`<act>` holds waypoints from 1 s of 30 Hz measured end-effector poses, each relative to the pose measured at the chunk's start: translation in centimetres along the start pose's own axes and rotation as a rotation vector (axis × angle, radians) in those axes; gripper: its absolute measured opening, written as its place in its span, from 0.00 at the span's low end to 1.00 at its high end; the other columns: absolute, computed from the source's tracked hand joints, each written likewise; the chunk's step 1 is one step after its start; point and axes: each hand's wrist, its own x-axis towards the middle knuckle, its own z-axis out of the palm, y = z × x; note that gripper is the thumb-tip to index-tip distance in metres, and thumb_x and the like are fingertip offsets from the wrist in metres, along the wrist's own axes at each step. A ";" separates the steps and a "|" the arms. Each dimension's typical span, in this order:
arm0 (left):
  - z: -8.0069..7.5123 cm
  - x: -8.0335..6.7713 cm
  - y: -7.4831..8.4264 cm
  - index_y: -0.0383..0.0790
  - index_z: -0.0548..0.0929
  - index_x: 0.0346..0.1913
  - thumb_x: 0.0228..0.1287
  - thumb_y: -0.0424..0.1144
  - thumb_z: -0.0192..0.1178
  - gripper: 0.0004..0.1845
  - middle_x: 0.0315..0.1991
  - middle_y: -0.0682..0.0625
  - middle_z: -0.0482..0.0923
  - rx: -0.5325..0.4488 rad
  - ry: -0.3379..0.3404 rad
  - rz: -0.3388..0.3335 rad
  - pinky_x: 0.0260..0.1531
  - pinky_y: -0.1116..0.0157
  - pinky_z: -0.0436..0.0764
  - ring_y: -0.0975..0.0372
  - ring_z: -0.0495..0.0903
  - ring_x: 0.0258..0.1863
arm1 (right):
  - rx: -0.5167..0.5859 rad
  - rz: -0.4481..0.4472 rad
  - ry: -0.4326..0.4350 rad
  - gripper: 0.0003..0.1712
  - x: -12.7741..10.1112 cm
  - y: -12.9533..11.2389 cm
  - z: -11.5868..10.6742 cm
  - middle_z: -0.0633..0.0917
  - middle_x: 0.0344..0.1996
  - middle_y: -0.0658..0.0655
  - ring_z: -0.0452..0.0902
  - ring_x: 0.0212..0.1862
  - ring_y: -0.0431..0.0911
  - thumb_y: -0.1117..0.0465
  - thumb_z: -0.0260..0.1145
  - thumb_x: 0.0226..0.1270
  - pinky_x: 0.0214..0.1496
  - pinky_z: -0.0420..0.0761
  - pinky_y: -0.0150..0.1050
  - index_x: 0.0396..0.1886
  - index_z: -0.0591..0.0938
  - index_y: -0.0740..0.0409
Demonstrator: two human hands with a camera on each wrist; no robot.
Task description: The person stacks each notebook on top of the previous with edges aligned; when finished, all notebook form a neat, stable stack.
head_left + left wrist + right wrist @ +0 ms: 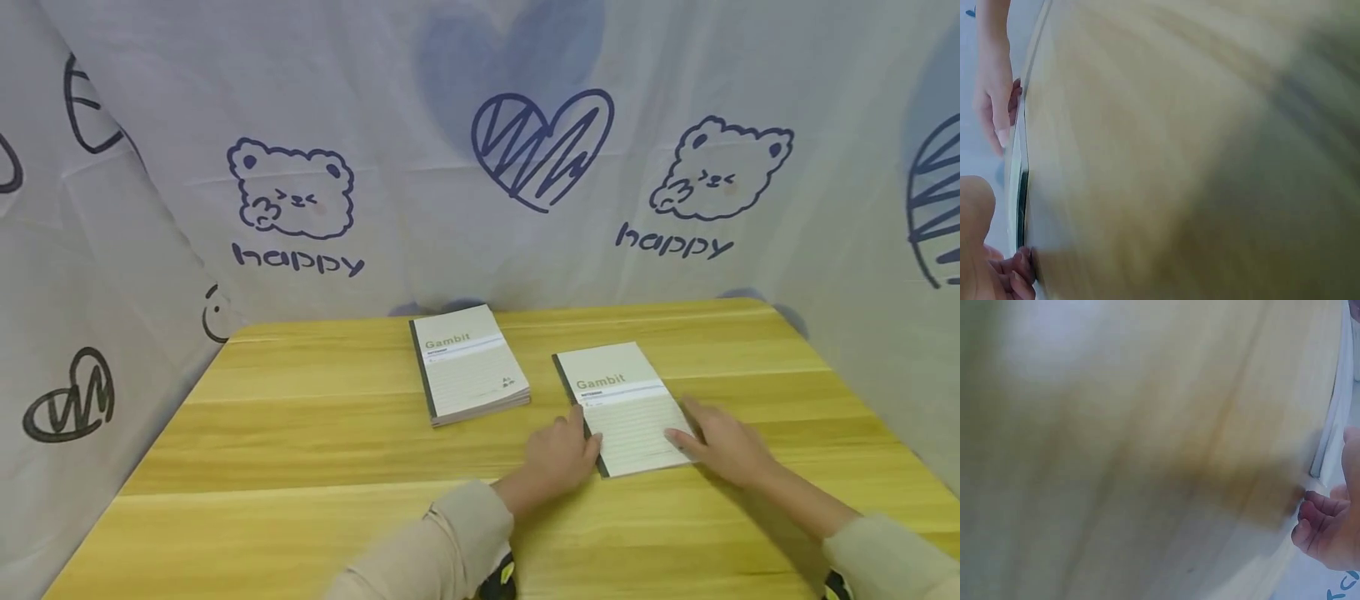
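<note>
Pale green and lined, the single notebook [626,407] lies flat and closed on the right half of the wooden table [300,450], cover up, dark spine toward the person's left, near the front edge. Left hand [558,454] sits at the spine side, near corner, fingers bent against the edge — whether they have closed round the cover or merely press on it cannot be told from the head view, and the left wrist view is too blurred to settle it, though fingertips [1016,281] show at the book's edge. Right hand [723,446] rests on the opposite long edge with fingers fairly straight and spread, laid on the cover, gripping nothing. The right wrist view shows only curled fingertips [1316,519] beside blurred wood. Judgement on progress: the notebook is steadied from both sides but not lifted, not opened and not joined to anything — the handling appears to be at its start or at a placing stage, and the frames do not show which. Well apart to the left and farther back lies a stack of like notebooks [468,364], squared and untouched. Beige sleeves [442,542] cover both forearms. Printed cloth [480,167] with bears, hearts and the word "happy" hangs behind and to both sides.
</note>
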 end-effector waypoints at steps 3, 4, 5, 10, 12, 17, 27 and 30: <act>0.3 -0.1 0.9 0.41 0.67 0.60 0.68 0.57 0.44 0.27 0.36 0.46 0.79 -0.008 -0.019 -0.065 0.21 0.65 0.73 0.58 0.79 0.28 | -0.012 -0.010 -0.032 0.39 -0.3 0.0 0.2 0.76 0.53 0.74 0.75 0.52 0.66 0.46 0.59 0.65 0.41 0.79 0.54 0.61 0.67 0.76; 0.4 -0.2 1.2 0.41 0.66 0.61 0.68 0.57 0.43 0.28 0.37 0.45 0.79 -0.008 -0.026 -0.081 0.22 0.65 0.74 0.58 0.79 0.28 | -0.017 -0.013 -0.038 0.39 -0.3 0.0 0.2 0.77 0.52 0.74 0.76 0.51 0.65 0.46 0.59 0.65 0.40 0.79 0.53 0.61 0.67 0.75; 0.3 -0.2 1.5 0.40 0.65 0.62 0.68 0.58 0.42 0.29 0.38 0.44 0.79 -0.011 -0.028 -0.102 0.22 0.65 0.74 0.57 0.79 0.29 | -0.020 -0.020 -0.041 0.39 -0.3 -0.1 0.2 0.77 0.52 0.73 0.76 0.50 0.65 0.46 0.59 0.65 0.40 0.79 0.53 0.61 0.67 0.75; 0.3 -0.2 2.9 0.39 0.63 0.65 0.68 0.59 0.41 0.32 0.41 0.43 0.78 0.022 -0.035 -0.158 0.26 0.65 0.77 0.57 0.80 0.31 | -0.039 -0.040 -0.057 0.38 -0.4 -0.6 0.3 0.79 0.49 0.74 0.78 0.47 0.64 0.46 0.59 0.65 0.39 0.80 0.52 0.61 0.67 0.75; 0.3 -0.3 3.5 0.39 0.64 0.64 0.68 0.59 0.41 0.31 0.42 0.43 0.78 0.019 -0.039 -0.163 0.29 0.65 0.78 0.57 0.81 0.33 | -0.045 -0.040 -0.065 0.38 -0.4 -0.8 0.3 0.80 0.46 0.73 0.80 0.43 0.61 0.47 0.60 0.64 0.35 0.81 0.49 0.60 0.68 0.75; 0.4 -0.6 4.2 0.39 0.65 0.63 0.68 0.59 0.41 0.32 0.48 0.41 0.76 -0.033 -0.057 -0.177 0.33 0.65 0.79 0.55 0.81 0.40 | -0.039 -0.018 -0.095 0.36 -0.5 -1.3 0.4 0.83 0.36 0.68 0.74 0.27 0.44 0.47 0.60 0.64 0.22 0.72 0.35 0.60 0.70 0.73; 0.4 -0.7 2.4 0.34 0.69 0.58 0.61 0.40 0.58 0.24 0.43 0.40 0.78 -0.384 0.001 -0.106 0.36 0.64 0.80 0.54 0.80 0.40 | -0.060 -0.006 -0.087 0.36 -0.7 -1.3 0.6 0.82 0.35 0.67 0.76 0.28 0.46 0.45 0.59 0.64 0.22 0.71 0.38 0.59 0.71 0.70; 0.4 -0.8 1.5 0.33 0.69 0.58 0.59 0.35 0.60 0.25 0.44 0.40 0.79 -0.499 0.037 -0.043 0.43 0.65 0.79 0.55 0.80 0.42 | -0.028 -0.015 -0.088 0.34 -0.8 -1.2 0.4 0.83 0.32 0.62 0.74 0.27 0.44 0.46 0.59 0.65 0.22 0.70 0.37 0.59 0.72 0.70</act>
